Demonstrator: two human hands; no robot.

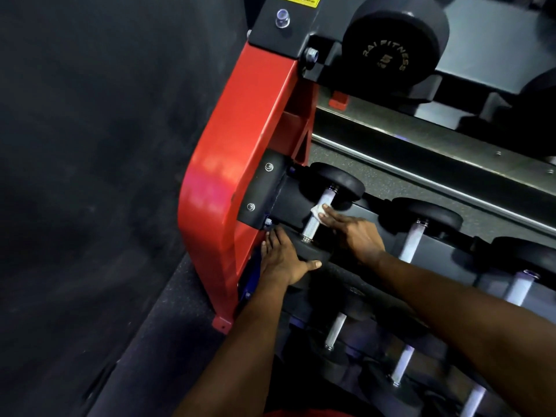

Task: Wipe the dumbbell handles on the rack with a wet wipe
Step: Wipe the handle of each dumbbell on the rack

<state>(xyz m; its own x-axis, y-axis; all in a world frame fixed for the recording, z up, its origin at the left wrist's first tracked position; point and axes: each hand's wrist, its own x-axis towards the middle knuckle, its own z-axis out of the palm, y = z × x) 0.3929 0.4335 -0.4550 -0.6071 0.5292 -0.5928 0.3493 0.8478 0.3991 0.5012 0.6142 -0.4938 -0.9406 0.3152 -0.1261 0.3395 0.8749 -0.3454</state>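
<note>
The red rack upright [240,164] stands at the left. Just beside it, the left hand [281,261] grips the near head of the first dumbbell [310,251] on the middle shelf, thumb hooked round its lower edge. The knurled handle [310,228] rises from that head. The white wet wipe [317,209] lies on it, pressed down by the nearly straight fingers of the right hand [358,236]; the thumb seems hidden. More dumbbells [421,218] sit further right.
</note>
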